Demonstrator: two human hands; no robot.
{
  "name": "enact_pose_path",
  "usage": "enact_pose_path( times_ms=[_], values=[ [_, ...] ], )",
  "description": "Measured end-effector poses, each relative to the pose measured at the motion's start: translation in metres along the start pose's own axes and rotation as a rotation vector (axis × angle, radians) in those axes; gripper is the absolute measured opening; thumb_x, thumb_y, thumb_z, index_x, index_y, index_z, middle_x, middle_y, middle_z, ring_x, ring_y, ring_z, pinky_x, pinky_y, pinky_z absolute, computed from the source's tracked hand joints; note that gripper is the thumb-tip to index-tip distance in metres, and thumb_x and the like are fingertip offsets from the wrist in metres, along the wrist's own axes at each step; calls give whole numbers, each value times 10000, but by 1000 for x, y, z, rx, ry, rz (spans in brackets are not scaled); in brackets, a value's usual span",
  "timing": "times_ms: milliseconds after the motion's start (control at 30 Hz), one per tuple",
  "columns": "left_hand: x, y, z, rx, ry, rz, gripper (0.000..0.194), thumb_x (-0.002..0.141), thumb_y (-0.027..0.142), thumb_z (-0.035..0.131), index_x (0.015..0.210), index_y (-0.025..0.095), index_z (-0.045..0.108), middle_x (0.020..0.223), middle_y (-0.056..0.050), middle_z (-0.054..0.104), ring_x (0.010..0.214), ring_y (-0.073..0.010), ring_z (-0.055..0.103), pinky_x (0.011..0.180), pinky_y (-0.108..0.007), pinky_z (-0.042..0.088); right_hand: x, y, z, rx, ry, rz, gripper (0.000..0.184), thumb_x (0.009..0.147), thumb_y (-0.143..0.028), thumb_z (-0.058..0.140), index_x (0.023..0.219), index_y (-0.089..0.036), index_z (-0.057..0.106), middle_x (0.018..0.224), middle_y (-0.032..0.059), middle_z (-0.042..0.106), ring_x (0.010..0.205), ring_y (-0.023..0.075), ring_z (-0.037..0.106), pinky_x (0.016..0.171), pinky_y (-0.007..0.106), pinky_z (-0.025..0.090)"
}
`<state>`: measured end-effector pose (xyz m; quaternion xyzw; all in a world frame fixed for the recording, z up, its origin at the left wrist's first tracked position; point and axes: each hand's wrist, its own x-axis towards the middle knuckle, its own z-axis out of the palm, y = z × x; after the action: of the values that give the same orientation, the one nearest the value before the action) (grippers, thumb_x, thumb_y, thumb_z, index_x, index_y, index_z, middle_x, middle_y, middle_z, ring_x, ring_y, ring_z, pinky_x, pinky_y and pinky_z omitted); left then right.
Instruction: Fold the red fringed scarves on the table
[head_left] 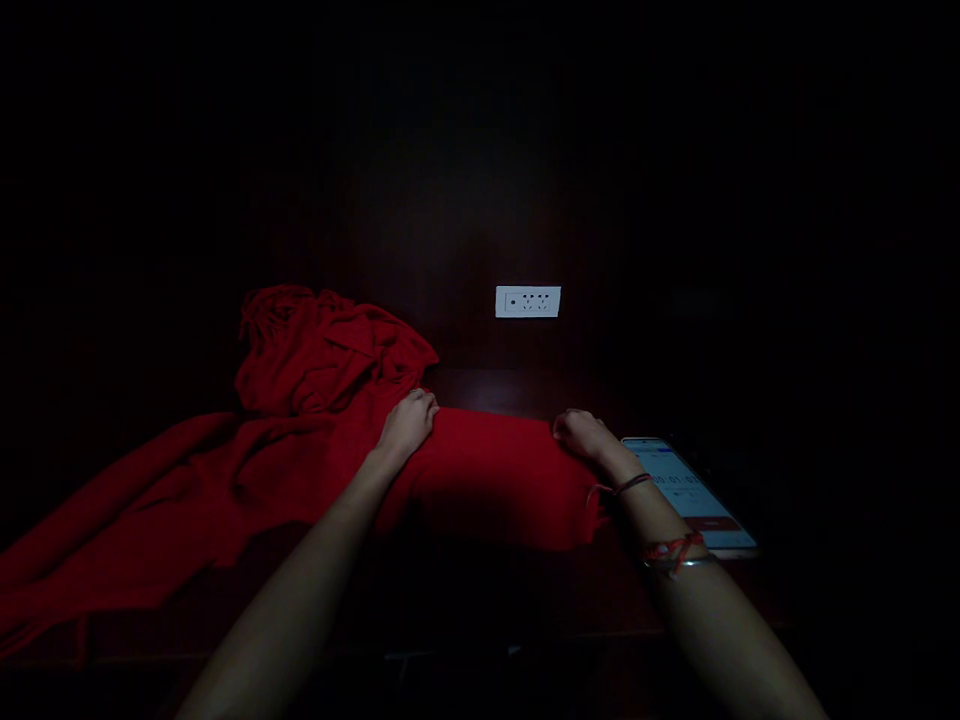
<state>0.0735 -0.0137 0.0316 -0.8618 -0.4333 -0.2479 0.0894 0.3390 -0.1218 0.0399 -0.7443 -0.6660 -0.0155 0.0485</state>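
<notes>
A large red cloth lies across a dark surface, bunched into a heap at the back left and smoothed into a flat folded panel in the middle. My left hand rests on the panel's far left corner with its fingers curled onto the fabric. My right hand sits at the panel's far right corner, fingers bent down over the cloth's edge. Red threads and a metal bangle circle my right wrist.
A lit phone lies face up just right of my right forearm. A white wall socket plate sits on the dark wall behind. The room is very dim; surroundings are black.
</notes>
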Motion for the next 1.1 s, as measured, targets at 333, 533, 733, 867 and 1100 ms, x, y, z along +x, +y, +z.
enact_pose_path(
  times_ms=[333, 533, 733, 867, 1100],
  values=[
    [2, -2, -3, -20, 72, 60, 209, 817, 189, 314, 790, 146, 517, 779, -75, 530, 742, -174, 503, 699, -261, 384, -3, 1, 1, -20, 43, -12, 193, 741, -183, 393, 824, -213, 565, 928, 57, 548, 829, 175, 496, 639, 277, 361],
    [-1, -6, 0, -23, 44, 77, 208, 825, 219, 307, 796, 164, 506, 791, -64, 540, 754, -172, 510, 687, -256, 384, -7, -4, -3, -50, 10, 19, 211, 717, -113, 371, 781, -170, 564, 914, 87, 554, 823, 184, 506, 645, 275, 359],
    [0, -7, -5, -146, 114, 30, 202, 819, 218, 302, 780, 168, 494, 788, -50, 544, 755, -157, 506, 709, -246, 378, -7, -2, -14, 63, 280, 83, 238, 691, -72, 335, 856, -157, 483, 917, 103, 526, 791, 183, 497, 658, 280, 340],
    [1, 3, -32, -290, 287, 10, 216, 825, 238, 284, 786, 169, 485, 804, -35, 545, 785, -139, 495, 743, -231, 366, -15, -1, -31, 243, 628, 79, 237, 755, -112, 257, 914, -149, 429, 816, 95, 531, 728, 168, 486, 649, 253, 328],
    [-7, 12, -78, -329, 278, 169, 237, 801, 313, 331, 751, 169, 512, 784, -23, 557, 754, -133, 500, 736, -222, 360, -42, 14, -68, 300, 662, -76, 182, 800, -238, 287, 872, -175, 443, 721, 58, 538, 611, 140, 483, 570, 229, 337]
  ],
)
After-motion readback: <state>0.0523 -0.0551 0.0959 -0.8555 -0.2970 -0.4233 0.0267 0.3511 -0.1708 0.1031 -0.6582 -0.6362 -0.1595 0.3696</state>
